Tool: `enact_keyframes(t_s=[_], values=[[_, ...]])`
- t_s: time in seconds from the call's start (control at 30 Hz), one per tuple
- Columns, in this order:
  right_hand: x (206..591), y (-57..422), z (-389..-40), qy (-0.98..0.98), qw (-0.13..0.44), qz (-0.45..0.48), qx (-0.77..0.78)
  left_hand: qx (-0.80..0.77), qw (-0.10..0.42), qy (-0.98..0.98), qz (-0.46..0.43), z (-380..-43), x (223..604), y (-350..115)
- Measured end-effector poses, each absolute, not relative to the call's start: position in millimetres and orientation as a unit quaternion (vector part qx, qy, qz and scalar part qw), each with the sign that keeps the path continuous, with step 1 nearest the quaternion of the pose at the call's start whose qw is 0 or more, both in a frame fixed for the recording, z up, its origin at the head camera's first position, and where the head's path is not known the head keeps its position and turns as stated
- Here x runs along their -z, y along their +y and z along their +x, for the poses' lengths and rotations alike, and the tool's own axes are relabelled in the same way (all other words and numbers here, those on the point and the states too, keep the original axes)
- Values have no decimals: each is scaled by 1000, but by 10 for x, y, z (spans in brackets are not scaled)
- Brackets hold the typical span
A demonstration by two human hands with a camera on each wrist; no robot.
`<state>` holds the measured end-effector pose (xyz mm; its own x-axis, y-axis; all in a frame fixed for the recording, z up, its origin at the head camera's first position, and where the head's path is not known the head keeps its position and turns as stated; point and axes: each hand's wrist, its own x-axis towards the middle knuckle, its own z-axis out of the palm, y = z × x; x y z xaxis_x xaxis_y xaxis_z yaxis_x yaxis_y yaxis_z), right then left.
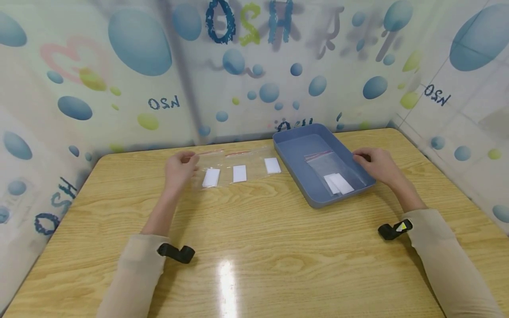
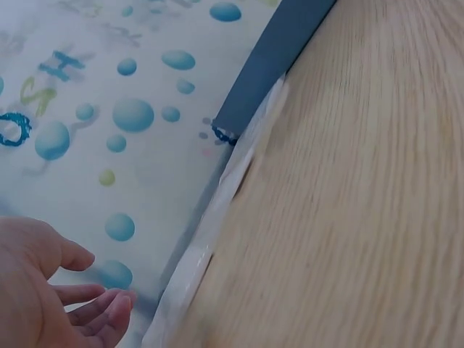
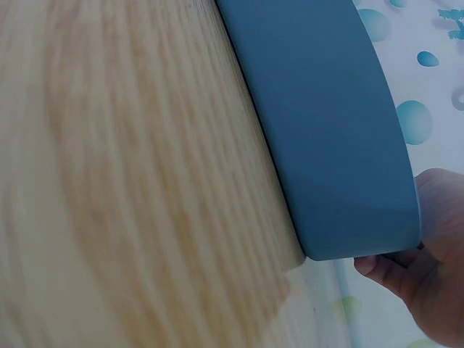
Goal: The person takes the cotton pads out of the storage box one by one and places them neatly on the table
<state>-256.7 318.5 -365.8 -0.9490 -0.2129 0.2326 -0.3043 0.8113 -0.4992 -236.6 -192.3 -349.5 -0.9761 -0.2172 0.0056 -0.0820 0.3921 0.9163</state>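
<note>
Three clear zip bags lie in a row near the table's back edge: a left one (image 1: 223, 176), a middle one (image 1: 252, 170) and a right one (image 1: 258, 154). Each has a white rectangular piece (image 1: 211, 177) in it. My left hand (image 1: 180, 170) is at the left bag's outer end, fingers loosely bent with a gap between thumb and fingers in the left wrist view. My right hand (image 1: 375, 164) grips the right rim of a blue-grey tray (image 1: 292, 145), thumb outside and fingers over the edge, partly hidden by the wall. Stacked zip bags (image 1: 320, 164) with white pieces lie inside the tray.
Under everything is a wood-grain table (image 1: 254, 247). A wall covering (image 1: 246, 79) with blue and green drops rises behind it and at both sides. Each sleeve carries a black wrist mount (image 1: 176, 253).
</note>
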Motion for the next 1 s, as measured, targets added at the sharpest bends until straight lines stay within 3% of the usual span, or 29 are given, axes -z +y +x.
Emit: enact_keyframes(t_s=[0.8,1.0], values=[[3646,3177,-2568,-949,86,141,-269,603,70,-794,1,-2271,3379,-1408],[3656,3182,-2568,-947,89,146,-271,612,49,-789,-15,-2240,3344,-1244]])
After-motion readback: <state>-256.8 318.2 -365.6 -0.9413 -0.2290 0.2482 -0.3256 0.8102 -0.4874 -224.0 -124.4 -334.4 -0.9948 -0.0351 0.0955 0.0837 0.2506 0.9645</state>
